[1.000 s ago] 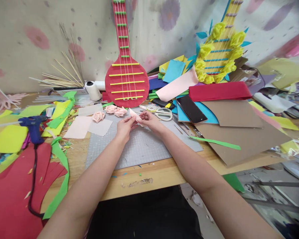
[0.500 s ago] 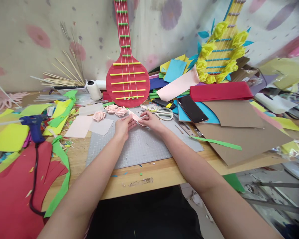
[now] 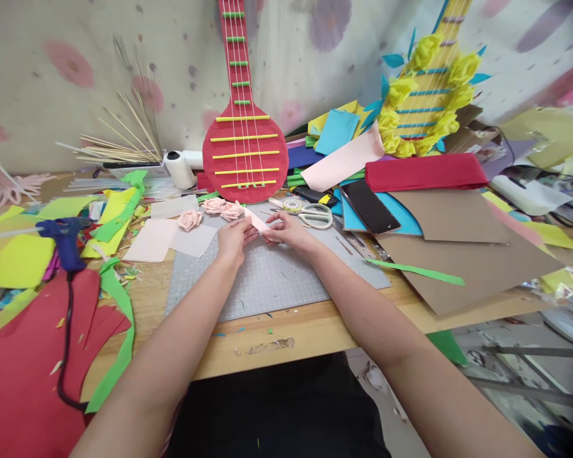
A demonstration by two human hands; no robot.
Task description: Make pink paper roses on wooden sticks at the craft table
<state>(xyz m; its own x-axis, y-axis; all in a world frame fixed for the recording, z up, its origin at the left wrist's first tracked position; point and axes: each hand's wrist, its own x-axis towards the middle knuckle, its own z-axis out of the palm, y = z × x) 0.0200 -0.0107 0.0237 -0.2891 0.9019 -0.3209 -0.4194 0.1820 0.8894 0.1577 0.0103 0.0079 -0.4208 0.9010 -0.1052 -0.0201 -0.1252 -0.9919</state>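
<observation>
A narrow strip of pale pink crepe paper [image 3: 256,221] is stretched between my two hands, above the grey cutting mat [image 3: 272,280]. My left hand [image 3: 233,238] pinches its left part, and my right hand [image 3: 286,230] grips the other end with bent fingers. Just beyond my left hand lie several pink paper roses [image 3: 229,210], with one more pink rose [image 3: 190,220] farther left. White-handled scissors [image 3: 315,216] rest behind my right hand. Flat pale pink paper pieces [image 3: 150,240] overlap the mat's left edge.
A red paper banjo-like instrument [image 3: 246,152] leans on the wall; a yellow flowered one [image 3: 423,95] stands right. A blue glue gun [image 3: 67,242] sits left, its cord hanging forward. A phone [image 3: 370,207] and brown cardboard [image 3: 472,267] lie right. Bamboo sticks [image 3: 119,149] stand at back left.
Both hands keep their hold on the pink strip and have shifted only slightly, with the strip turned a little between the fingers. The whole view has moved a touch.
</observation>
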